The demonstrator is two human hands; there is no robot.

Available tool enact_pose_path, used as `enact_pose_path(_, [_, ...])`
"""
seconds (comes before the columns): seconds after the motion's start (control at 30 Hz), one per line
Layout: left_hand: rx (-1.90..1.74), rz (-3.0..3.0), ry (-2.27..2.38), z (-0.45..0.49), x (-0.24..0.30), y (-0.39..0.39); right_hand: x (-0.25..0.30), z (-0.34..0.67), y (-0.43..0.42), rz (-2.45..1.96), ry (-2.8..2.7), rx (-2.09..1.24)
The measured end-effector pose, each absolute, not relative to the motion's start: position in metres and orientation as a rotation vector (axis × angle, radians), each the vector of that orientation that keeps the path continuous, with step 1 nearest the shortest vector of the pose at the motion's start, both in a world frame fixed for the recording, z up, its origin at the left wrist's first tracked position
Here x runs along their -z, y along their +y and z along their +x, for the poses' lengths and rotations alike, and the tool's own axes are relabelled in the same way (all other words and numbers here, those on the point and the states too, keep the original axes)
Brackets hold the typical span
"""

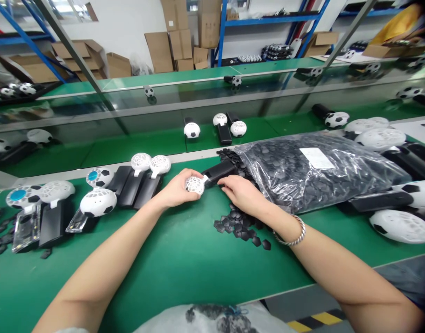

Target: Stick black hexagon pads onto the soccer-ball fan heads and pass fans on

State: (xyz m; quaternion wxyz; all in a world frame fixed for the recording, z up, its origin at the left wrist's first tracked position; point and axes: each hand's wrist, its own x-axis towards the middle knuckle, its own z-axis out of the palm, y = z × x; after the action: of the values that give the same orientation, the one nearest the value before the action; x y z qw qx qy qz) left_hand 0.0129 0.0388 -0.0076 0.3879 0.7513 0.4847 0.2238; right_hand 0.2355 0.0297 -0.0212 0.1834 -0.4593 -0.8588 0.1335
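Note:
My left hand [179, 188] is closed around the white openwork ball head [195, 185] of a soccer-ball handheld fan. The fan's black handle [219, 172] points right, toward the loose pieces. Just below that handle, my right hand [243, 194] is pinched, and a small dark bit at its fingertips looks like a black pentagon piece. Loose black pentagon pieces [238, 223] lie beneath and beside this hand. More of them fill a clear plastic bag [323, 169] to its right, which has a white label.
Several similar fans [143, 187] lie at left, some with black patches fitted. More fans [400, 225] lie at right, beside the bag. Across the green bench [171, 273], other fans [191, 130] rest near a raised shelf. A person in yellow [396, 27] is at the far right.

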Motion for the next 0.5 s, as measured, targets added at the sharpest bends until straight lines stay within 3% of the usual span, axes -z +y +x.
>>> enact_pose_path(0.4, [-0.516, 2.007, 1.108, 0.013, 0.005, 0.037, 0.009, 0.224, 0.013, -1.144, -2.019, -1.035])
enact_pose_path(0.5, [-0.529, 2.006, 1.103, 0.013, 0.007, 0.038, 0.01, 0.219, 0.01, -1.067, -2.044, -0.94])
